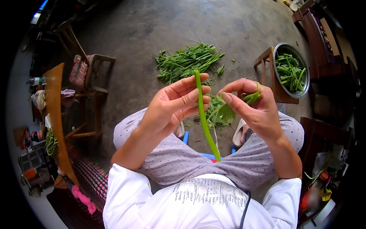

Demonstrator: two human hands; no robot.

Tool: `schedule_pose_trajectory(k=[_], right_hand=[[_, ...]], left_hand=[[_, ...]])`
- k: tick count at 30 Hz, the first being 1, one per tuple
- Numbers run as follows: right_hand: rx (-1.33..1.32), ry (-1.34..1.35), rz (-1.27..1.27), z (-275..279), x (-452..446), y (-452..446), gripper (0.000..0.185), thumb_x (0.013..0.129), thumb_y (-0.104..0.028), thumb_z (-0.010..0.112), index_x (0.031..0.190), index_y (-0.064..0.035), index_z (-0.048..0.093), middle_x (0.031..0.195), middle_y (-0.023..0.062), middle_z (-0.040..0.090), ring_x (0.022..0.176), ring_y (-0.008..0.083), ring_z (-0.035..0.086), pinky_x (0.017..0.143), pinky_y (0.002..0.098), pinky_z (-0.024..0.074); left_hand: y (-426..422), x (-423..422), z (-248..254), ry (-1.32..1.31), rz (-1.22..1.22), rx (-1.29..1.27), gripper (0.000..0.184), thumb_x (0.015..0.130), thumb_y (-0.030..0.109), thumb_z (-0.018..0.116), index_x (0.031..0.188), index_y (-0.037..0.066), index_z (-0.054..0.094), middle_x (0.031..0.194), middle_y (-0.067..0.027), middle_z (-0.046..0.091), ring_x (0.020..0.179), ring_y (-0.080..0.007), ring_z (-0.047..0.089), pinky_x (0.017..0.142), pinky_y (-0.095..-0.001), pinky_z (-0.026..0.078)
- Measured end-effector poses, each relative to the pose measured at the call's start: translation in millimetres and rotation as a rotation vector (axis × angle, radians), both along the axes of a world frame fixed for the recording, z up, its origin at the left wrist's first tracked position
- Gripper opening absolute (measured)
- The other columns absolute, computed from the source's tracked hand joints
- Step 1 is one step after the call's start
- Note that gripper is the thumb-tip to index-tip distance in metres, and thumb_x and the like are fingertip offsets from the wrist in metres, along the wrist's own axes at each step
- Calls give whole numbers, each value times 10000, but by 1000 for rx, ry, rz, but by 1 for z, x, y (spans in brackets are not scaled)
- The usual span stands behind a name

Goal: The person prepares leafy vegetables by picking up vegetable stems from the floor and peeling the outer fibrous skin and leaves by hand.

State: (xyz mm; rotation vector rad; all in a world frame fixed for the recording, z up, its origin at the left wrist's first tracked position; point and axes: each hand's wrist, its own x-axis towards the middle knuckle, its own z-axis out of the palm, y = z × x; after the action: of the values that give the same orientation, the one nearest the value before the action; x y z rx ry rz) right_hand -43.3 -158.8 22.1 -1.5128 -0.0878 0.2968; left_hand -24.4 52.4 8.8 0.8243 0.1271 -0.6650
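Between the thumb and fingers of my left hand is a long green stalk, its lower end hanging over my lap. To its right, my right hand is closed, thumb and index finger pinched together, around a green leafy piece that shows between the fingers. The two hands are apart. Beyond them on the floor lies a pile of leafy green stems. Loose leaves and trimmings lie on the floor below my hands, partly hidden by the stalk and my right hand.
A metal basin of green stems sits on a wooden stool at the right. A wooden chair with a patterned cushion stands at the left, near a wooden table with a bottle. Dark wooden furniture stands far right.
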Motion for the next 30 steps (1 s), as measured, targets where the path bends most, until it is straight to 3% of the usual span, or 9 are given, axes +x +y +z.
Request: schedule_pose_trajectory(k=[3, 6, 19, 21, 22, 23, 26, 30], right_hand=[[-129, -128, -41, 3, 2, 2, 110, 852, -85, 640, 913, 6, 644, 629, -58, 529, 552, -8, 433, 450, 169, 297], [-184, -77, -54, 9, 2, 2, 105, 843, -84, 644, 901, 2, 659, 600, -49, 532, 533, -4, 437, 440, 178, 299], [-145, -54, -54, -3, 2, 6, 132, 855, -120, 634, 872, 10, 653, 567, -52, 511, 516, -1, 429, 433, 187, 301], [-133, -80, 117, -9, 3, 1, 154, 865, -144, 628, 904, 3, 652, 584, -52, 520, 527, -2, 427, 448, 191, 319], [-160, 128, 305, 3, 6, -6, 204, 880, -189, 616, 952, -1, 647, 599, -49, 515, 534, 9, 416, 457, 201, 318], [-158, 138, 311, -1, 4, -9, 204, 880, -189, 616, 952, -1, 647, 599, -49, 515, 534, 9, 416, 457, 201, 318], [90, 56, 540, -20, -3, -5, 283, 892, -272, 608, 994, -10, 641, 584, -64, 447, 523, 37, 360, 452, 229, 270], [-59, 262, 717, -7, 2, -10, 253, 897, -267, 603, 922, -16, 627, 605, -53, 442, 551, 50, 355, 472, 243, 276]], left_hand=[[-4, -3, 0, -12, -21, 30, 419, 876, 76, 601, 1271, 8, 480, 1080, -109, 617, 922, -186, 641, 810, -315, 546], [-8, -5, 1, -27, -52, 65, 411, 875, 73, 602, 1264, 6, 488, 1100, -109, 611, 914, -188, 645, 801, -316, 547], [-7, -3, -4, 72, -51, -36, 435, 880, 64, 588, 1291, 11, 457, 1054, -98, 614, 902, -188, 645, 781, -278, 553], [-4, 0, -6, 64, -18, -33, 434, 884, 63, 582, 1296, 14, 452, 1044, -96, 615, 904, -185, 642, 789, -282, 552], [-2, 2, -8, 16, 7, -30, 430, 890, 63, 572, 1299, 15, 449, 1042, -95, 615, 912, -182, 638, 800, -283, 549], [1, 3, -9, -28, 33, -27, 426, 896, 63, 562, 1302, 16, 445, 1039, -95, 615, 921, -178, 633, 811, -285, 545], [7, 9, -9, -78, 69, -1, 422, 904, 62, 548, 1309, 15, 437, 1035, -90, 611, 940, -174, 624, 826, -282, 539], [12, 14, -8, -132, 102, 25, 409, 911, 66, 540, 1302, 7, 439, 1036, -85, 600, 937, -168, 619, 834, -280, 536]])
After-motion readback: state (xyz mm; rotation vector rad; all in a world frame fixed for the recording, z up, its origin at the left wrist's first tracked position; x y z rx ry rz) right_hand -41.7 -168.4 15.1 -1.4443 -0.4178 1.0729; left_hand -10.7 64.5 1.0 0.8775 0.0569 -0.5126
